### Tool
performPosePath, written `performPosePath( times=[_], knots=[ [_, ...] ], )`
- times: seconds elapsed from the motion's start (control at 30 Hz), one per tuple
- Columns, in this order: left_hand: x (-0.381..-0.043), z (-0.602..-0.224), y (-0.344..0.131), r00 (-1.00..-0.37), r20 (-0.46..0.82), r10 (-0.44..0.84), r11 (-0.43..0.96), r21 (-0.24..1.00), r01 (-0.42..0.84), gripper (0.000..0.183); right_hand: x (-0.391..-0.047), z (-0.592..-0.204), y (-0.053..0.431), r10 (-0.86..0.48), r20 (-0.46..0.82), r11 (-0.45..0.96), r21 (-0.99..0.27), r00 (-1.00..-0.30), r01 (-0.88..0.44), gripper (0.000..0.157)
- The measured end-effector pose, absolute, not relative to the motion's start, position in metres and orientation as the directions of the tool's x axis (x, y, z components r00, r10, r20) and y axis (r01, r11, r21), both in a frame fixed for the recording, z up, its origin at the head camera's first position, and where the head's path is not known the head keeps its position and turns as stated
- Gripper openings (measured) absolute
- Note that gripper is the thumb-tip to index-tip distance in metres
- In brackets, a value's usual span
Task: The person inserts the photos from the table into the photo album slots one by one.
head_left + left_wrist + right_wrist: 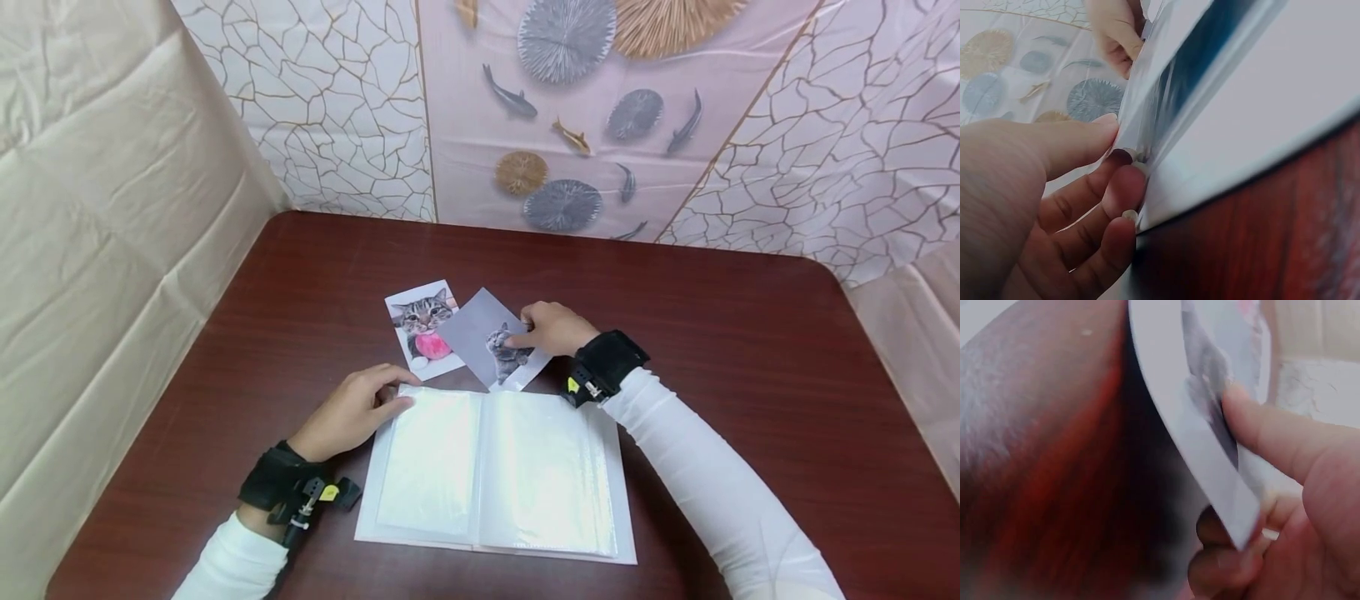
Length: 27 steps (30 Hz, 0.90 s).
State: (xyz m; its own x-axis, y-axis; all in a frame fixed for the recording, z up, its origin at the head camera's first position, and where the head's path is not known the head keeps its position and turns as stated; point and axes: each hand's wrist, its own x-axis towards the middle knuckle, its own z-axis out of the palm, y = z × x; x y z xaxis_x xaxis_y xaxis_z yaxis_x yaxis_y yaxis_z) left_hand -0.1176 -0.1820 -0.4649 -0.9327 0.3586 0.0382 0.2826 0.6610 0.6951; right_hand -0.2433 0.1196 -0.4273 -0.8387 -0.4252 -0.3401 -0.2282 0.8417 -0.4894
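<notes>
An open photo album [551, 475] with clear plastic sleeves lies before me. My left hand [348, 414] is at its upper left corner; in the left wrist view the thumb and fingers pinch the edge of a clear sleeve [1135, 122]. Above the album, my right hand [558, 327] holds a photo of a grey cat [474, 325] by its right side. The right wrist view shows the thumb on the photo's face and the fingers curled behind its white border [1210, 481]. Partly under that photo, a second photo [426, 321] shows a tabby cat with something pink.
Everything lies on a dark red-brown wooden table [712, 333]. Behind it hangs a patterned cloth [472, 158] with fish and round shapes, and a cream cloth [112, 208] covers the left side. Black camera straps [611, 362] circle both wrists.
</notes>
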Motion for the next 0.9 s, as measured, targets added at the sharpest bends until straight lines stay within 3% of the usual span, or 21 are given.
performPosePath(
  times=[0.13,0.27,0.57,0.9],
  knots=[
    [-0.118,-0.467,-0.18,-0.937,0.054,0.346,0.651,0.705,0.281,0.025,-0.245,-0.418,0.133,-0.52,-0.287,0.749,-0.605,-0.804,-0.269,0.033],
    [-0.119,-0.469,-0.176,-0.951,0.052,0.306,0.65,0.718,0.249,0.018,-0.246,-0.411,0.145,-0.56,-0.247,0.705,-0.643,-0.791,-0.298,0.033],
    [-0.121,-0.471,-0.174,-0.969,0.014,0.246,0.645,0.744,0.175,0.017,-0.241,-0.401,0.154,-0.53,-0.15,0.654,-0.699,-0.834,-0.29,0.033],
    [-0.125,-0.475,-0.172,-0.949,0.041,0.312,0.657,0.712,0.247,0.012,-0.229,-0.394,0.149,-0.515,-0.088,0.582,-0.766,-0.853,-0.272,0.03]
  ],
)
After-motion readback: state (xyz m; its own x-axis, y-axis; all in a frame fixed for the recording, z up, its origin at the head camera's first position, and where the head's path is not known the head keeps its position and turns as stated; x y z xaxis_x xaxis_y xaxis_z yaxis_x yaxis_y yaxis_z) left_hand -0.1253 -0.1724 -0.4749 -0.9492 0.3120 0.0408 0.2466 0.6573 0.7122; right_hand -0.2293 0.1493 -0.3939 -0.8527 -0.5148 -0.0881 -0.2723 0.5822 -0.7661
